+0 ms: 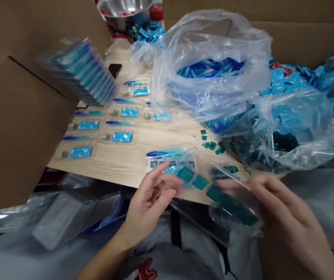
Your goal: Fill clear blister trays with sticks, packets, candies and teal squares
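My right hand (283,210) grips the edge of a small clear plastic bag (236,177), with dark green square pieces (232,206) in and around it. My left hand (152,198) is just left of the bag, fingers half curled and thumb apart, with nothing visibly held. Close to its fingertips are two green squares (193,178); whether they touch the hand I cannot tell. Behind them, a clear plastic tray (194,149) holds blue pens (161,153), green squares and a light blue patterned packet (174,168).
Several filled clear trays (121,130) lie at left on the wooden table (120,163). A leaning tray stack (82,74) stands by a cardboard wall (21,116). Large plastic bags (213,93) of blue pens and packets fill the right. Green bits (210,144) are scattered nearby.
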{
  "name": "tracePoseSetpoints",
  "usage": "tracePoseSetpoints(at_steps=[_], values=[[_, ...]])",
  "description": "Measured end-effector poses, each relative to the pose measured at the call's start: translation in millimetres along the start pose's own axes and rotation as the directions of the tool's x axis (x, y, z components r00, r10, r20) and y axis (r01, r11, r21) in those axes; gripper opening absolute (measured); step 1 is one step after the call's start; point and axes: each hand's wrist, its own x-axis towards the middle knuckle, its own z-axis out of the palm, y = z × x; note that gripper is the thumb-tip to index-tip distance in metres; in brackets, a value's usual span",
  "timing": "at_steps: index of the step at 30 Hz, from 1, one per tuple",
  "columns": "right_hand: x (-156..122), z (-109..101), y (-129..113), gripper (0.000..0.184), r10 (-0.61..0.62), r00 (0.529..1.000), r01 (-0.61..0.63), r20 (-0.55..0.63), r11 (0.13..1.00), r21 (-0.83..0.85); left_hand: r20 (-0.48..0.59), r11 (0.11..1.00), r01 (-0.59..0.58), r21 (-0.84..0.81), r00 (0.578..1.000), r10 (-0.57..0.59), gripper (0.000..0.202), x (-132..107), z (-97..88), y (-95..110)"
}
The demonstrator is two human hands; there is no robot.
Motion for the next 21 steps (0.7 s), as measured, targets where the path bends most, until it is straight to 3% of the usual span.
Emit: tracePoseSetpoints(at_steps=[2, 5, 10, 13, 16, 18, 21], values=[[26, 21, -16, 0.018, 0.042, 0.994, -0.053, 0.098, 0.992, 0.115, -0.081, 0.991, 0.066, -0.112, 0.994, -0.075, 0.041, 2, -8.7, 2], [52, 40, -22, 0.019, 0.035, 0.993, -0.059, 0.111, 0.974, 0.22, -0.22, 0.984, 0.106, -0.143, 0.966, -0.136, 0.035, 3, -21.7, -2], [72, 53, -7, 0.041, -0.035, 0.995, 0.031, 0.09, 0.999, 0.043, -0.374, 0.975, 0.171, 0.14, 0.921, -0.108, 0.04, 2, -37.5, -15], [81, 60, 1, 0.044, -0.121, 0.992, 0.124, 0.038, 0.989, -0.083, -0.386, 0.926, 0.213, 0.313, 0.919, -0.081, 0.048, 0, -41.9, -22], [86, 64, 2, 0.045, -0.169, 0.985, 0.17, 0.023, 0.974, -0.15, -0.378, 0.876, 0.283, 0.391, 0.917, -0.127, 0.055, -2, -44.8, -27], [85, 66, -3, 0.046, -0.155, 0.988, 0.156, 0.018, 0.978, -0.138, -0.395, 0.883, 0.295, 0.365, 0.908, -0.14, 0.057, -3, -46.0, -25], [80, 67, -16, 0.04, -0.027, 1.0, 0.027, 0.009, 0.999, 0.035, -0.371, 0.961, 0.241, 0.132, 0.912, -0.178, 0.056, -2, -45.5, -15]])
